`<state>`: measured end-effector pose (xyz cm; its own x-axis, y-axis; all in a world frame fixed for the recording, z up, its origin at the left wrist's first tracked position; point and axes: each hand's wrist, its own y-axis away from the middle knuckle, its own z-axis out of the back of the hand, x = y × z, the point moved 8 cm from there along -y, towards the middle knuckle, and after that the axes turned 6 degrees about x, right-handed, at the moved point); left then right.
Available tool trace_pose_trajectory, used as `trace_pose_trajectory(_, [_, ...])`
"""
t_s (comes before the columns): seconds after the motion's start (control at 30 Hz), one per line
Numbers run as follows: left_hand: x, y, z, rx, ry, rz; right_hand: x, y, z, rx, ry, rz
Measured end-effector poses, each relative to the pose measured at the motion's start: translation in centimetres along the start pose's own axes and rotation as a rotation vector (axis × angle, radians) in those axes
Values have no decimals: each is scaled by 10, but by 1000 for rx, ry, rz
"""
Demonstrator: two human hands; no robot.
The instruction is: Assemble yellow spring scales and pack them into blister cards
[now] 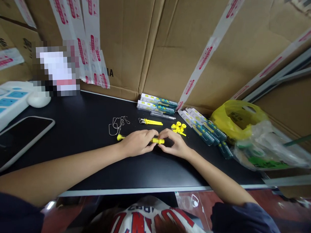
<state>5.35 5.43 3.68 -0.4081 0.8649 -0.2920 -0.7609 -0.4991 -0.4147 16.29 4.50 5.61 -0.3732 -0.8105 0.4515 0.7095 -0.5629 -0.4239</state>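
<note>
Both hands meet over the black tabletop around a slim yellow plastic piece (158, 141). My left hand (137, 143) is closed on it, and a yellow knobbed end (120, 137) sticks out on the left of that hand; the part between is covered by my fingers. With thumb and forefinger, my right hand (176, 143) pinches the piece's right end. Just beyond lie yellow sticks with metal loops (151, 122). Bent wire hooks (117, 125) are heaped to the left, and several small yellow plastic parts (179, 128) lie to the right.
Narrow printed packages (157, 107) lie against the cardboard boxes (123, 39); more packages (202, 126) lie right. Beside them sit a yellow plastic bag (219, 112) and a clear bag (265, 146). At left are a phone (19, 139) and a power strip (13, 102).
</note>
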Motion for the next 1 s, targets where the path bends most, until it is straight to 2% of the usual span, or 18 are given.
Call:
trace_pose_trajectory(0.2, [0,-2,-1,45,-18,20,-3,1,4,-27,-14,9])
trace_pose_trajectory(0.6, [-1,-3,-3,91,-54,32,-5,3,2,1,-31,-34])
trace_pose_trajectory(0.8, [4,-2,-4,111,-72,96,-8,4,1,-7,-25,-53])
trace_pose_trajectory(1.0, [2,-3,-5,139,-90,91,-19,8,2,24,-155,-143])
